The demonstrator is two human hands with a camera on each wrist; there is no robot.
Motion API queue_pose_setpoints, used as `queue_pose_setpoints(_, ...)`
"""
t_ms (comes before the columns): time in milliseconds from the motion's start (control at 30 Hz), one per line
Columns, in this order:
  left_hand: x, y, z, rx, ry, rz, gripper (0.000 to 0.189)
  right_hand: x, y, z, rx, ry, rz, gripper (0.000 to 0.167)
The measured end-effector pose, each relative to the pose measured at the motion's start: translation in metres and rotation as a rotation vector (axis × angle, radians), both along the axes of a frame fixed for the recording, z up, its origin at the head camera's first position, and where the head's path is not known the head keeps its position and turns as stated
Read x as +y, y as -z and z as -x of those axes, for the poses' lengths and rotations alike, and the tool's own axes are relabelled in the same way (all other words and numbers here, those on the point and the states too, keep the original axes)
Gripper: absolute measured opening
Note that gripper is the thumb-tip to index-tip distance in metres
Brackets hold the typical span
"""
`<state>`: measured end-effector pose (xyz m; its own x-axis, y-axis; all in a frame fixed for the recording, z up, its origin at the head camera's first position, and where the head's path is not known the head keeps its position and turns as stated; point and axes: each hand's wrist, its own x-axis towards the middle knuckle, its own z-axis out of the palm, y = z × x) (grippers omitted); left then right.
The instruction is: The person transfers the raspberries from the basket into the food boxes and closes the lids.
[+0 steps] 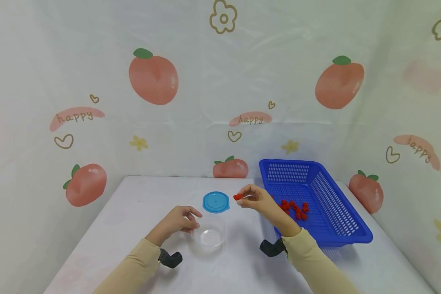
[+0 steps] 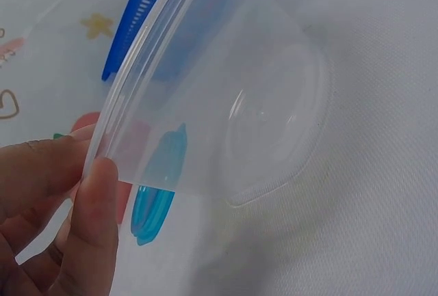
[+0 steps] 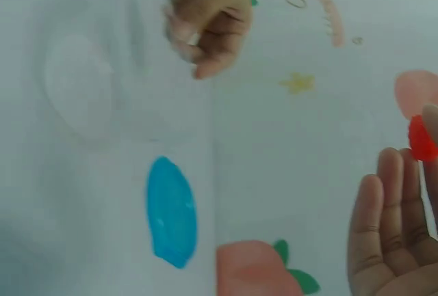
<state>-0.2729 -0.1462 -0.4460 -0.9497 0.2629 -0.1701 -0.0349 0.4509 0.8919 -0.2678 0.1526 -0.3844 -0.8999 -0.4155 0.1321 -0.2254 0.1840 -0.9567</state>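
Note:
My left hand (image 1: 180, 221) pinches the rim of a clear round plastic tub (image 1: 209, 234) between thumb and fingers. Seen from the left wrist, the tub (image 2: 267, 98) has nothing inside. In my right hand (image 1: 255, 199), a small red piece (image 1: 237, 197) is pinched between thumb and fingertips, above the table and right of the tub; its exact kind is too small to tell. The right wrist view also shows this red piece (image 3: 423, 139) at the right edge. A blue round lid (image 1: 216, 202) lies on the table just behind the tub.
On the right stands a blue perforated plastic basket (image 1: 347, 204) with several similar red pieces (image 1: 297, 210) on its floor. My right forearm passes over its near left edge. A white cloth printed with fruit hangs behind the white table (image 1: 147, 196).

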Motion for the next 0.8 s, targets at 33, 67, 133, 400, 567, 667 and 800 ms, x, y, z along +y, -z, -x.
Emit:
queue_pose_setpoints(33,0.0,0.0,0.0,-0.001,-0.001,0.0,0.03,-0.003,0.004,-0.001,-0.002,-0.003,0.019,0.029)
queue_pose_setpoints(67,0.0,0.0,0.0,0.0,-0.001,-0.001,0.03,-0.007,0.009,-0.002,0.0,-0.006,0.032,0.03)
queue_pose_setpoints(133,0.0,0.0,0.0,0.0,-0.001,-0.002,0.029,-0.013,0.019,-0.003,0.007,-0.015,0.06,0.03)
queue_pose_setpoints(400,0.001,-0.001,0.0,0.004,0.008,-0.003,0.029,-0.033,0.053,-0.014,-0.05,-0.046,0.079,0.031)
queue_pose_setpoints(567,0.001,-0.001,0.0,0.001,0.003,0.001,0.029,-0.041,0.067,-0.017,-0.079,-0.03,0.076,0.028)
queue_pose_setpoints(667,0.001,-0.001,0.0,0.002,0.005,-0.005,0.029,-0.045,0.071,-0.019,-0.079,-0.014,0.065,0.027)
queue_pose_setpoints(800,0.001,-0.001,0.0,0.001,0.008,-0.01,0.03,-0.047,0.073,-0.02,-0.069,-0.007,0.046,0.025)
